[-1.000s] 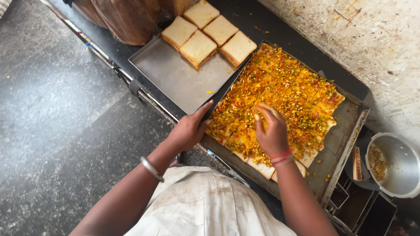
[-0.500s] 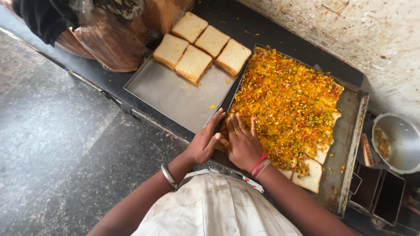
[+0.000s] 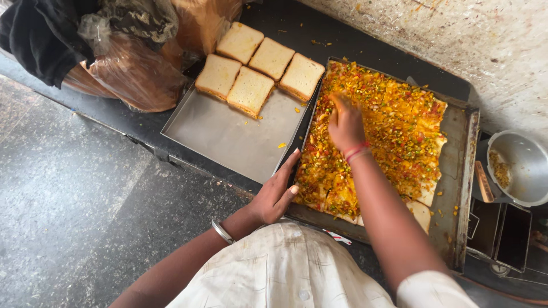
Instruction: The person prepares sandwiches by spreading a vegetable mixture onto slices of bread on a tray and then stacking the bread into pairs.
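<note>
The right hand (image 3: pixel 344 122) lies palm down on the chopped vegetable topping (image 3: pixel 394 122), near the far left part of the big tray (image 3: pixel 461 171). Its fingers are loosely curled into the yellow and orange mix, so the topping sits directly under the grip; whether any of it is pinched between the fingers cannot be told. Red threads circle the wrist.

The left hand (image 3: pixel 277 191) rests on the near left corner of that same tray, fingers spread wide and flat along the rim, holding nothing. A metal bangle (image 3: pixel 221 231) sits on the wrist. The topping begins just beside its fingertips.

The topping covers bread slices that fill most of the big tray; a few bare slice corners (image 3: pixel 421 212) show at the near edge.

To the left, touching the big tray, stands a second steel tray (image 3: pixel 228 140) with five plain bread slices (image 3: pixel 250 90) at its far end. Beyond it, at the far left of the dark surface (image 3: pixel 354 40), lie plastic bags (image 3: pixel 134 71). A steel pot (image 3: pixel 522 168) stands at the right edge.
</note>
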